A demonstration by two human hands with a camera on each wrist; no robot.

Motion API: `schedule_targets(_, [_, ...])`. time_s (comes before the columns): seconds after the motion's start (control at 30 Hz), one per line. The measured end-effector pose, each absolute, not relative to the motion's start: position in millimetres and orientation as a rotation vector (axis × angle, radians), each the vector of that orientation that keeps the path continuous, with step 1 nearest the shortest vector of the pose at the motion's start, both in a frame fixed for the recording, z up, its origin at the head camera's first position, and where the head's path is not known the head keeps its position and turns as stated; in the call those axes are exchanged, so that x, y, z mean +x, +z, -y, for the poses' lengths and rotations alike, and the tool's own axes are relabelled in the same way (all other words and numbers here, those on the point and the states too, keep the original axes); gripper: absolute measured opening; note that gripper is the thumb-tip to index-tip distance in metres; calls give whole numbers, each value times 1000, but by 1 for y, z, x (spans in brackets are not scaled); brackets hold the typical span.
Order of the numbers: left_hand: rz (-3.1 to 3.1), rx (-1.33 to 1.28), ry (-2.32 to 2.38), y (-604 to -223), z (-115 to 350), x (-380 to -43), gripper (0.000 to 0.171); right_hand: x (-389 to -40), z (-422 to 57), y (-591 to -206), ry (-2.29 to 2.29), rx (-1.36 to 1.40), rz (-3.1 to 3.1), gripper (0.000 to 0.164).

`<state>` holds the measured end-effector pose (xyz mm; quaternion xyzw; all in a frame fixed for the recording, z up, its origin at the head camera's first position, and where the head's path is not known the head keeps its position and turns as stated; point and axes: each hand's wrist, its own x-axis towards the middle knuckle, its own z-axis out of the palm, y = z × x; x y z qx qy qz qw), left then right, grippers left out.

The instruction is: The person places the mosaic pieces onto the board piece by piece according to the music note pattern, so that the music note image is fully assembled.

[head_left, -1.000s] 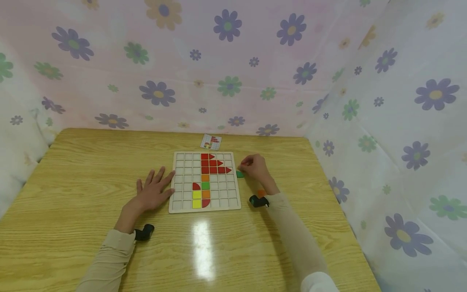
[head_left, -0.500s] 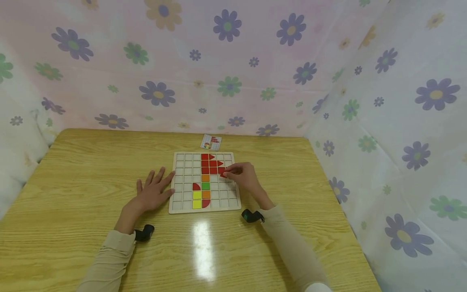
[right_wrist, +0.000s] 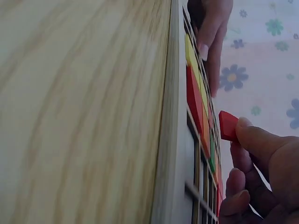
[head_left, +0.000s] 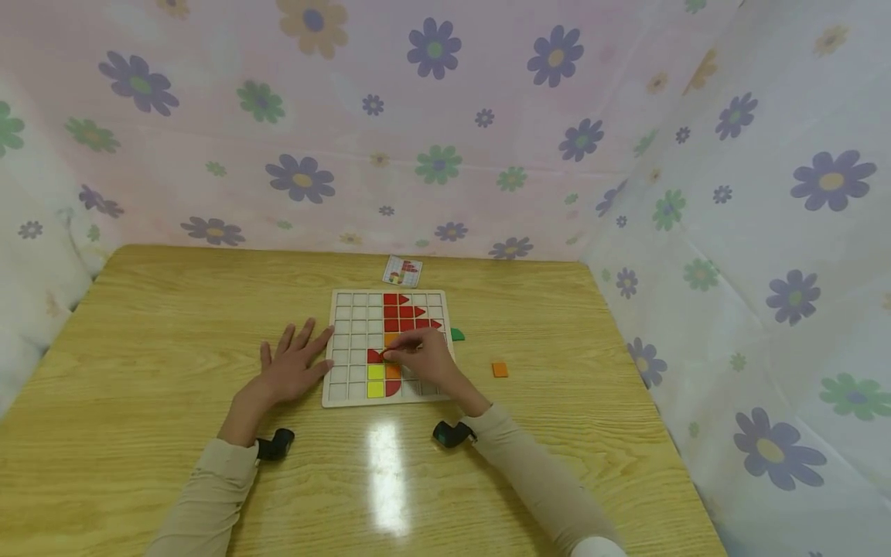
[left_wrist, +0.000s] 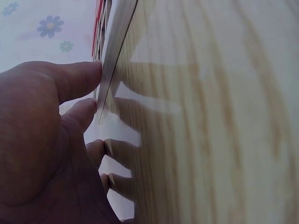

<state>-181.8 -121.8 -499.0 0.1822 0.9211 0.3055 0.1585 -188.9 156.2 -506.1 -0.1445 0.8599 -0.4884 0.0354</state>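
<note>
My right hand pinches a small red block between thumb and fingertips, just above the middle of the wooden grid board. The block's full shape is partly hidden by the fingers. A red quarter-round piece lies in a cell just left of it, with yellow squares below. Red squares and pointed red pieces fill part of the upper right. My left hand lies with fingers spread; its thumb and fingertip touch the board's left edge.
A small printed card with a coloured pattern lies beyond the board. Right of the board are a green rounded piece at its edge and an orange square farther out. Floral cloth walls border the table.
From the board's right side, my right hand has moved left across the board with the red block, uncovering the orange square and green piece. The left hand has stayed still.
</note>
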Motion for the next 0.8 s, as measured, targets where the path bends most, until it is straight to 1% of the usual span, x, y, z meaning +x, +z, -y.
schedule_targets(0.37, [-2646, 516, 867, -500, 122, -182, 65, -194, -124, -500, -1416, -524, -2638, 9])
schedule_targets(0.8, [-2648, 508, 838, -500, 121, -182, 66, -202, -113, -503, -1267, -478, -2676, 9])
